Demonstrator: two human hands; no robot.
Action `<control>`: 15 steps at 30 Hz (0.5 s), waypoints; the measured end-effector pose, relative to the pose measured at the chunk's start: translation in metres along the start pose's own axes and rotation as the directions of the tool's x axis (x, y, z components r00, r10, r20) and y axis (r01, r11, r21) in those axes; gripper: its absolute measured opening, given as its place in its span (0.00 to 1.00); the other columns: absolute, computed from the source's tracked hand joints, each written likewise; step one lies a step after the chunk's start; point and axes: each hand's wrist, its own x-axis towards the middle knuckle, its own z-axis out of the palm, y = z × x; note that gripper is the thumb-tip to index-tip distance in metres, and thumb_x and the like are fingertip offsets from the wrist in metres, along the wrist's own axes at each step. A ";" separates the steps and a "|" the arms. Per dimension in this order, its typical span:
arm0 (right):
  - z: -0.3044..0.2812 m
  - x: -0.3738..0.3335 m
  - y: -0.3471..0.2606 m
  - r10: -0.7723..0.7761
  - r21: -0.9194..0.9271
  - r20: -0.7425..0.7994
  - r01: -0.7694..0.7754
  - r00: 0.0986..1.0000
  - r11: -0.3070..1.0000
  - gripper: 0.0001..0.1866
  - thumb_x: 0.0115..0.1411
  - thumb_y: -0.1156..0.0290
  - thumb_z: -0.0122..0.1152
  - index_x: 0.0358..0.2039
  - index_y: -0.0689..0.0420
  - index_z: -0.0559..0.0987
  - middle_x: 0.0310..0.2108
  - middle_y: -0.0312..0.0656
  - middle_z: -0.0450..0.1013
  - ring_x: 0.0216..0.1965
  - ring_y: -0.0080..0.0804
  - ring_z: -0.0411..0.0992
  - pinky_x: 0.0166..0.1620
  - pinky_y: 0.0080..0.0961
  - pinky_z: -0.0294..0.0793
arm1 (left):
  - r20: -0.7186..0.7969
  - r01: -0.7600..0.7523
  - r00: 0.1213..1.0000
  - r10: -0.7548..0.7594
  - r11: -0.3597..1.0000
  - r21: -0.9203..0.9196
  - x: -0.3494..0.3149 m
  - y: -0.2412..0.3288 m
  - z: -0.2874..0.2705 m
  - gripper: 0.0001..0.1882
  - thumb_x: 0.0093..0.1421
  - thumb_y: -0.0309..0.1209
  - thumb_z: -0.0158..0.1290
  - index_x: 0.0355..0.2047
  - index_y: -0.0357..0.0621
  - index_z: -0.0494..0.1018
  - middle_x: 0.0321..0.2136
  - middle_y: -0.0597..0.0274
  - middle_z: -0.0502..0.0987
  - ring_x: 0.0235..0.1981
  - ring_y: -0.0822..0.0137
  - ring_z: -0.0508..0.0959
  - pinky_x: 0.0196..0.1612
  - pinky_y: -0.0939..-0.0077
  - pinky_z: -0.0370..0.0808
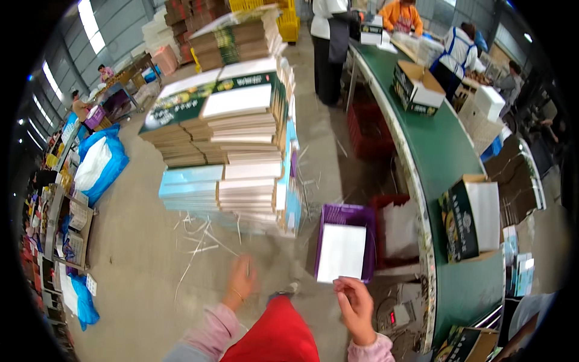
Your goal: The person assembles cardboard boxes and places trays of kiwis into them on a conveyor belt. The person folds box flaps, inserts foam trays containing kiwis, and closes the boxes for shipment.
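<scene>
My left hand point(242, 280) is above the floor, near the front of a tall stack of flat cardboard boxes point(241, 130). It is smeared by motion, so its fingers do not show clearly. Loosely curled, my right hand point(356, 308) has thumb and fingertips apart, with nothing visible between them. Its fingertips overlap the near edge of a white flat panel point(341, 250) in this view; whether they touch it I cannot tell. The panel lies in or over a purple plastic basket point(370, 226). The stacked boxes have green printed, white and light blue faces.
A green-topped conveyor table point(440, 160) curves along the right, carrying open boxes point(470, 217). Red crates point(368, 130) stand beneath it. Pale straps point(196, 253) litter the floor. A person in dark trousers point(329, 66) stands beyond the stack; others are at the table's far end.
</scene>
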 end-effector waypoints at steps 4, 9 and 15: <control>0.028 0.051 -0.183 -0.593 -0.301 0.283 0.657 0.754 0.691 0.12 0.44 0.82 0.55 0.33 0.62 0.74 0.28 0.45 0.73 0.28 0.34 0.71 0.32 0.24 0.70 | -0.382 -0.188 0.892 0.240 0.968 0.169 0.179 0.025 -0.070 0.21 0.49 0.27 0.53 0.45 0.40 0.65 0.45 0.50 0.67 0.49 0.50 0.65 0.52 0.60 0.62; 0.047 0.087 -0.243 -0.692 -0.348 0.390 0.793 0.607 0.500 0.24 0.50 0.66 0.54 0.49 0.50 0.62 0.32 0.48 0.71 0.22 0.37 0.68 0.23 0.31 0.67 | -0.101 -0.291 0.919 0.381 0.829 0.478 0.327 -0.007 -0.163 0.49 0.41 0.47 0.61 0.57 0.34 0.51 0.58 0.45 0.52 0.60 0.50 0.52 0.60 0.63 0.51; 0.064 0.132 -0.258 -0.489 -0.560 0.380 0.616 0.785 0.554 0.28 0.53 0.65 0.51 0.55 0.43 0.57 0.32 0.48 0.71 0.26 0.39 0.69 0.24 0.31 0.68 | -0.072 -0.372 0.895 0.440 0.826 0.424 0.357 -0.026 -0.110 0.43 0.45 0.44 0.58 0.57 0.35 0.53 0.57 0.48 0.57 0.58 0.51 0.56 0.59 0.62 0.51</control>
